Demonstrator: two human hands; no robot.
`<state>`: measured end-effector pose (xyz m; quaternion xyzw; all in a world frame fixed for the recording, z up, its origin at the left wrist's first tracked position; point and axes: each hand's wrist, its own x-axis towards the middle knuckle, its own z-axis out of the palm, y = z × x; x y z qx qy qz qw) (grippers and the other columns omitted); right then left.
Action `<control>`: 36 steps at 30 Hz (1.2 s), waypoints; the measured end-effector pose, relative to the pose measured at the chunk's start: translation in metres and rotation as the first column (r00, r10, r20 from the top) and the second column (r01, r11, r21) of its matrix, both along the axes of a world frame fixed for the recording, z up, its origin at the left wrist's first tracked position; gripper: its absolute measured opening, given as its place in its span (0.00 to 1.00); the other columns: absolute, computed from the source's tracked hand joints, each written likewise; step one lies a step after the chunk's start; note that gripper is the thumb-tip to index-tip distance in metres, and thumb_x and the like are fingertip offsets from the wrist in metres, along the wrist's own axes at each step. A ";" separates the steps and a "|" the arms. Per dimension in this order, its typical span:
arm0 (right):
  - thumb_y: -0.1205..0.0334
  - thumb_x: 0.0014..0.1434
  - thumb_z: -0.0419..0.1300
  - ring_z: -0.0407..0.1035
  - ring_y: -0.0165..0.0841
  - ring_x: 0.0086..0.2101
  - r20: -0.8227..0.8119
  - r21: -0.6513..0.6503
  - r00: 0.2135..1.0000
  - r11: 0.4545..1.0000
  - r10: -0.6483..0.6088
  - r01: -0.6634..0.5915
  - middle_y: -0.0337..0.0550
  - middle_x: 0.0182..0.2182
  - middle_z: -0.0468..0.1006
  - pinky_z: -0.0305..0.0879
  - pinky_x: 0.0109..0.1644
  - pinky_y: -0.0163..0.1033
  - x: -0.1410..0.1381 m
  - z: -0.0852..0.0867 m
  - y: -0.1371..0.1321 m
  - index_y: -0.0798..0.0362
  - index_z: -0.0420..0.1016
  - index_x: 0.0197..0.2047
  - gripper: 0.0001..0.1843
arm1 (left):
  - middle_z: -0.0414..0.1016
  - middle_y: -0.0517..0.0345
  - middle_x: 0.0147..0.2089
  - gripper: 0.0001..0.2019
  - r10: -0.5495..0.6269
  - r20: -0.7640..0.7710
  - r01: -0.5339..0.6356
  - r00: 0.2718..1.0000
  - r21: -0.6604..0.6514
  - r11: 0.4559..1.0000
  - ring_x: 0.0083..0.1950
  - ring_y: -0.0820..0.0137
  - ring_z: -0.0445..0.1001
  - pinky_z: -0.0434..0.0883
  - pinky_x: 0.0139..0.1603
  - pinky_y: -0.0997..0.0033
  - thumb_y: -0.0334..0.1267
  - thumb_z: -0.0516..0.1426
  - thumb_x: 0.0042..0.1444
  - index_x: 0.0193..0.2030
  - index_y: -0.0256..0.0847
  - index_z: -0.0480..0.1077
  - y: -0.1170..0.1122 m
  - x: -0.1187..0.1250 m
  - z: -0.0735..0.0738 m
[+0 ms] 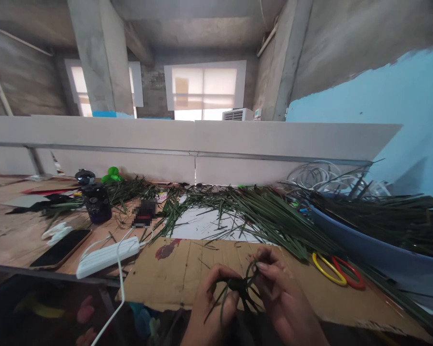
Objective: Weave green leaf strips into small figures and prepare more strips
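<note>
My left hand (214,302) grips a small dark green figure woven from leaf strips (239,285) between thumb and fingers. Several thin strips stick out from it like legs, over my palm and downward. Opposite it, my right hand (279,290) pinches a curled leaf strip (251,272) at the figure's right side, thumb against fingers. Both hands are above the near edge of a brown cardboard sheet (187,269). The underside of the figure is hidden by my fingers.
Scissors with yellow and red handles (330,270) lie right, beside long green leaves (274,216) and a blue basin (346,230) of leaves. Leftward are a white power strip (108,257), its cable, a phone (61,248) and a dark bottle (97,204). A white partition (238,139) stands behind.
</note>
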<state>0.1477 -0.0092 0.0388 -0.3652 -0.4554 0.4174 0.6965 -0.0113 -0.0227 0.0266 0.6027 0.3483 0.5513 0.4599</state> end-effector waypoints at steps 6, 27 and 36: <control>0.62 0.49 0.68 0.71 0.34 0.31 -0.249 0.002 0.956 0.987 0.153 -0.158 0.40 0.32 0.74 0.73 0.33 0.36 0.023 0.027 0.004 0.45 0.75 0.38 0.11 | 0.78 0.54 0.42 0.07 0.131 0.024 -0.133 0.991 0.267 0.954 0.45 0.63 0.76 0.71 0.47 0.68 0.36 0.59 0.58 0.43 0.43 0.75 0.011 -0.004 0.018; 0.59 0.63 0.62 0.67 0.45 0.50 0.600 0.568 0.521 0.782 -0.607 0.256 0.45 0.48 0.77 0.60 0.55 0.53 0.038 -0.001 0.000 0.42 0.80 0.45 0.08 | 0.82 0.50 0.48 0.03 0.342 -0.061 -0.297 0.938 0.369 0.881 0.51 0.61 0.80 0.75 0.52 0.63 0.35 0.59 0.61 0.35 0.46 0.73 0.032 0.005 -0.057; 0.68 0.63 0.61 0.71 0.39 0.37 0.845 0.183 0.525 0.977 -0.101 -0.107 0.36 0.34 0.82 0.62 0.46 0.45 0.017 -0.015 0.004 0.46 0.78 0.36 0.07 | 0.79 0.42 0.50 0.12 0.269 0.005 -0.263 0.963 0.214 0.941 0.51 0.58 0.78 0.77 0.44 0.65 0.50 0.59 0.60 0.35 0.44 0.73 0.017 0.017 -0.069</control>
